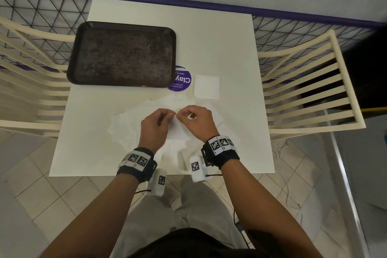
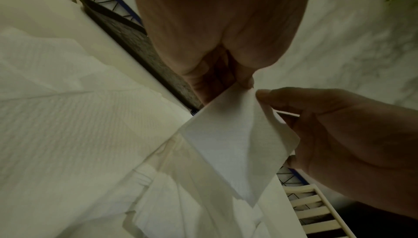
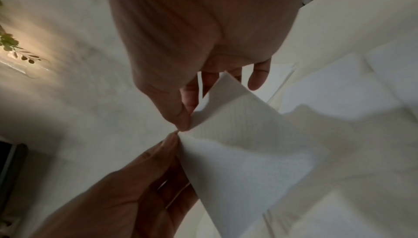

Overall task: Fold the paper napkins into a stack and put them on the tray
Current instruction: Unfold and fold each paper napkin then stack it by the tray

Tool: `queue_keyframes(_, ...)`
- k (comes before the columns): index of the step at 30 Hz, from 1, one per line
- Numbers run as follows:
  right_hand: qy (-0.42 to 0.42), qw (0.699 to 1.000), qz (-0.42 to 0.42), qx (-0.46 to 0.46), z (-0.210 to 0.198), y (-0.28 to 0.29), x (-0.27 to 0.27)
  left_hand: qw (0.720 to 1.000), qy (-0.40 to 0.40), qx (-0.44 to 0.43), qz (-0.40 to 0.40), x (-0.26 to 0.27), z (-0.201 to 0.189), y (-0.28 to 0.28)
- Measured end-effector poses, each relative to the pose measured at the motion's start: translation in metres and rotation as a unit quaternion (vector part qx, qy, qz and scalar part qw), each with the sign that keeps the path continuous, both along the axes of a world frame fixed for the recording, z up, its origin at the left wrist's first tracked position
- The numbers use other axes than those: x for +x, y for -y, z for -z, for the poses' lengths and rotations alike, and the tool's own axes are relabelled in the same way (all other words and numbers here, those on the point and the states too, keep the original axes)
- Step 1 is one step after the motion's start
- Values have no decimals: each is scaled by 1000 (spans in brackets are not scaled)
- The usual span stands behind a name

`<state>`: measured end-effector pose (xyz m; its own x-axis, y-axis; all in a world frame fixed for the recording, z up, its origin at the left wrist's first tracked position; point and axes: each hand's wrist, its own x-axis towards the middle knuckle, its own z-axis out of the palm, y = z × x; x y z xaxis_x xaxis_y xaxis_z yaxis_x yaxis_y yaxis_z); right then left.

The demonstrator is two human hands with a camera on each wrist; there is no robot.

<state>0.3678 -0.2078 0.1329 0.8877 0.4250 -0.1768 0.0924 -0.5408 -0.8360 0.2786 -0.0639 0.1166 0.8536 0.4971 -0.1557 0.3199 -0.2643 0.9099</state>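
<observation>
Near the tray [image 1: 122, 54], my left hand [image 1: 154, 124] and right hand [image 1: 198, 120] pinch one napkin [image 1: 178, 130], apparently matching corners to crease squarely.

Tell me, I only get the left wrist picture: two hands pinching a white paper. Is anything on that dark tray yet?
Observer: No, the tray holds nothing in the head view.
Visitor: Any napkin folded already?
Observer: Yes, one folded napkin lies flat on the table, right of the tray, beside a purple sticker.
Visitor: And the paper being pinched?
Observer: The left hand and right hand hold the held napkin above loose napkins spread on the table.
</observation>
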Motion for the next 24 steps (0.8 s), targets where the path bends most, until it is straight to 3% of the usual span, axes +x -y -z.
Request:
queue_keyframes(16,-107,988,86,66,2,19,-11,997,4,37,-70,-1,2,7)
queue_keyframes(20,-168,984,63,20,3,17,-24,996,-1,43,-84,2,2,8)
queue_keyframes(24,-145,989,24,-21,6,19,-33,995,-9,41,-89,8,3,8)
